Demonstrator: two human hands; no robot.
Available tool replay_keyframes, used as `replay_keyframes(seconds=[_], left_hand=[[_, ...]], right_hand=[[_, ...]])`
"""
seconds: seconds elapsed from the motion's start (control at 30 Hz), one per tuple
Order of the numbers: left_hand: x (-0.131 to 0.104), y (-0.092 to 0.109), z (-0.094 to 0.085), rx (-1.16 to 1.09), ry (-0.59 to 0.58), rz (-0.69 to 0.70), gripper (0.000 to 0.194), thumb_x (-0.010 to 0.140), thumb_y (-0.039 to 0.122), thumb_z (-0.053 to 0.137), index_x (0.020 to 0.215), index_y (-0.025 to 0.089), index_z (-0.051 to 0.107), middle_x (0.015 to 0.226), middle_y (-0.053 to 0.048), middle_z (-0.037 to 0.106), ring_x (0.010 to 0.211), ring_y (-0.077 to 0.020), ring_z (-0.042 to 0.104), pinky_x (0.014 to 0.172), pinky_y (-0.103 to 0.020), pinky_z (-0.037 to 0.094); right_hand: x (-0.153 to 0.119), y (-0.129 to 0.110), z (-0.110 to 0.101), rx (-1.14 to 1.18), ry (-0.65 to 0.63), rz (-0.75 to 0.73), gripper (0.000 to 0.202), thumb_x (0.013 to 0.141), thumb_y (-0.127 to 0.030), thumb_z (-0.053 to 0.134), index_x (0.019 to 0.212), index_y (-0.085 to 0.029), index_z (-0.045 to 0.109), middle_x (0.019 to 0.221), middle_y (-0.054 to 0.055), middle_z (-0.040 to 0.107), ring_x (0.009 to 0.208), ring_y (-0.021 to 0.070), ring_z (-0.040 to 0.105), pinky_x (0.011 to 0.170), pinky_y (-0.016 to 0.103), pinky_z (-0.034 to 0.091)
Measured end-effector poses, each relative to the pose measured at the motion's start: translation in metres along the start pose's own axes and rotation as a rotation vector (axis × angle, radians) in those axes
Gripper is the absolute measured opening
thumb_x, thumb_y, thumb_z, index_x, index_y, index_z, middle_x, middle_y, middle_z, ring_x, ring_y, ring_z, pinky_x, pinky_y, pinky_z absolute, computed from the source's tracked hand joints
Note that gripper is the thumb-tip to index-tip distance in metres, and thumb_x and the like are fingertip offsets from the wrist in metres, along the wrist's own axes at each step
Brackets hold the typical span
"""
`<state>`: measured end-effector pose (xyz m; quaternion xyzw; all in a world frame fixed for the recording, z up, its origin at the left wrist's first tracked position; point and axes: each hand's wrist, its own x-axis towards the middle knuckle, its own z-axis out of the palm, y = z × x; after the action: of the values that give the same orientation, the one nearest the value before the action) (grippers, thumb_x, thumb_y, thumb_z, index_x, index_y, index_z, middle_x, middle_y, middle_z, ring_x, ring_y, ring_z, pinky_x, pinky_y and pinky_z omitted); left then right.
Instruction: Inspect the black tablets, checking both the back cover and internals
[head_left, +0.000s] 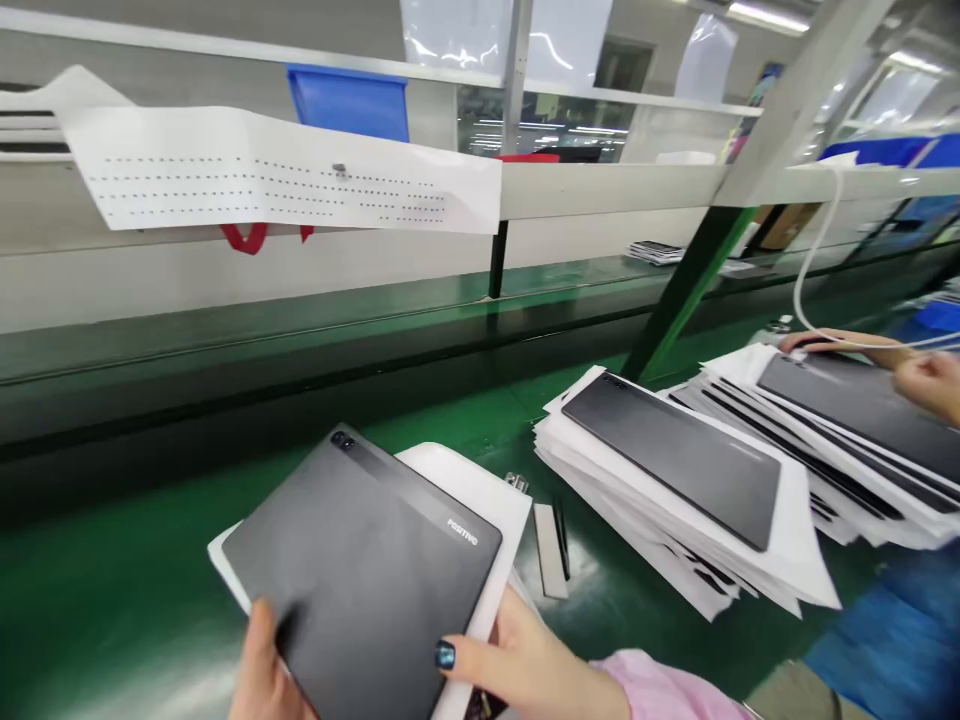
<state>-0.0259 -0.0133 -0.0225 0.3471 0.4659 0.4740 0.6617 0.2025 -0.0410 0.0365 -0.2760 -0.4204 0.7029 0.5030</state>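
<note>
I hold a dark grey tablet (pixel 360 570), back side up, over a white sheet (pixel 480 490) on the green work surface (pixel 112 590). My left hand (pixel 262 670) grips its near left edge with the thumb on top. At the near right edge my right hand (pixel 525 665) holds the same tablet, thumb pressed on its back. A small camera lens sits at the tablet's far corner, and a printed logo runs near its right edge.
A stack of white sheets with another tablet on top (pixel 675 470) lies to the right. Further right, a second stack (pixel 847 430) is handled by another person's hands (pixel 922 375). A small white strip with a black tool (pixel 553 545) lies between. A perforated white sheet (pixel 277 175) hangs above.
</note>
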Motion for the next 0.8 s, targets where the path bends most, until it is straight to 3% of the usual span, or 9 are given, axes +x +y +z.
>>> replay_keyframes(seconds=[0.07, 0.13, 0.17, 0.23, 0.33, 0.43, 0.53, 0.63, 0.8], left_hand=[[0.009, -0.003, -0.008, -0.098, 0.085, -0.013, 0.072, 0.077, 0.079, 0.051, 0.131, 0.034, 0.065, 0.102, -0.005, 0.08, 0.117, -0.0374, 0.065, 0.095, -0.05, 0.057], [0.014, -0.009, -0.016, -0.245, 0.197, -0.059, 0.065, 0.077, 0.068, 0.063, 0.13, 0.031, 0.066, 0.098, -0.004, 0.08, 0.116, -0.0359, 0.065, 0.098, -0.045, 0.055], [0.014, -0.013, -0.018, -0.33, 0.252, -0.09, 0.06, 0.077, 0.061, 0.067, 0.128, 0.029, 0.068, 0.097, -0.003, 0.08, 0.115, -0.0349, 0.066, 0.101, -0.044, 0.053], [0.011, -0.02, -0.019, -0.465, 0.292, -0.165, 0.044, 0.078, 0.052, 0.07, 0.113, 0.026, 0.076, 0.09, -0.005, 0.081, 0.113, -0.0352, 0.067, 0.105, -0.045, 0.049], [0.003, -0.024, -0.012, -0.515, 0.086, -0.208, 0.049, 0.084, 0.059, 0.06, 0.099, 0.016, 0.081, 0.093, -0.014, 0.079, 0.119, -0.0403, 0.062, 0.11, -0.05, 0.043], [-0.002, -0.02, -0.004, -0.552, -0.15, -0.209, 0.061, 0.089, 0.06, 0.053, 0.11, 0.008, 0.077, 0.106, -0.021, 0.075, 0.13, -0.0414, 0.052, 0.115, -0.052, 0.034], [-0.003, -0.017, -0.002, -0.61, -0.247, -0.238, 0.053, 0.093, 0.053, 0.053, 0.118, 0.011, 0.073, 0.113, -0.018, 0.074, 0.133, -0.038, 0.048, 0.118, -0.051, 0.029], [-0.001, -0.016, -0.001, -0.594, -0.344, -0.237, 0.055, 0.09, 0.056, 0.057, 0.118, 0.011, 0.073, 0.119, -0.018, 0.071, 0.129, -0.0403, 0.052, 0.116, -0.052, 0.032], [0.003, -0.013, 0.007, -0.57, -0.401, -0.205, 0.056, 0.09, 0.058, 0.056, 0.121, 0.014, 0.071, 0.123, -0.017, 0.069, 0.117, -0.0365, 0.064, 0.112, -0.046, 0.041]], right_hand=[[0.008, 0.001, -0.019, -0.042, 0.057, 0.012, 0.062, 0.078, -0.047, 0.08, 0.131, -0.026, 0.056, 0.11, 0.006, 0.072, 0.083, 0.0221, 0.071, 0.077, 0.036, 0.059], [0.015, -0.002, -0.038, -0.07, 0.201, -0.017, 0.07, 0.08, -0.047, 0.077, 0.14, -0.032, 0.045, 0.108, 0.003, 0.071, 0.068, 0.0165, 0.067, 0.063, 0.029, 0.056], [0.017, -0.004, -0.047, -0.09, 0.262, -0.037, 0.069, 0.081, -0.047, 0.076, 0.141, -0.034, 0.044, 0.111, 0.003, 0.07, 0.07, 0.0163, 0.066, 0.064, 0.028, 0.055], [0.019, -0.009, -0.06, -0.154, 0.294, -0.052, 0.051, 0.082, -0.049, 0.074, 0.128, -0.031, 0.059, 0.115, 0.004, 0.067, 0.084, 0.0187, 0.064, 0.073, 0.027, 0.052], [0.019, -0.012, -0.068, -0.235, 0.171, 0.032, 0.032, 0.083, -0.053, 0.072, 0.096, -0.024, 0.069, 0.097, 0.004, 0.065, 0.082, 0.0199, 0.059, 0.071, 0.027, 0.046], [0.019, -0.007, -0.066, -0.277, 0.064, 0.07, 0.036, 0.083, -0.056, 0.071, 0.079, -0.021, 0.066, 0.076, 0.0, 0.056, 0.071, 0.017, 0.051, 0.069, 0.027, 0.042], [0.021, 0.001, -0.063, -0.19, 0.036, 0.161, 0.035, 0.078, -0.053, 0.077, 0.076, -0.02, 0.065, 0.079, 0.0, 0.058, 0.076, 0.0169, 0.053, 0.073, 0.028, 0.042], [0.02, 0.007, -0.064, -0.096, 0.046, 0.291, 0.037, 0.072, -0.052, 0.082, 0.081, -0.019, 0.07, 0.085, 0.003, 0.065, 0.084, 0.0202, 0.06, 0.08, 0.032, 0.045], [0.016, 0.01, -0.067, -0.145, 0.13, 0.316, 0.035, 0.07, -0.051, 0.084, 0.074, -0.018, 0.074, 0.078, 0.004, 0.069, 0.082, 0.021, 0.063, 0.076, 0.031, 0.047]])
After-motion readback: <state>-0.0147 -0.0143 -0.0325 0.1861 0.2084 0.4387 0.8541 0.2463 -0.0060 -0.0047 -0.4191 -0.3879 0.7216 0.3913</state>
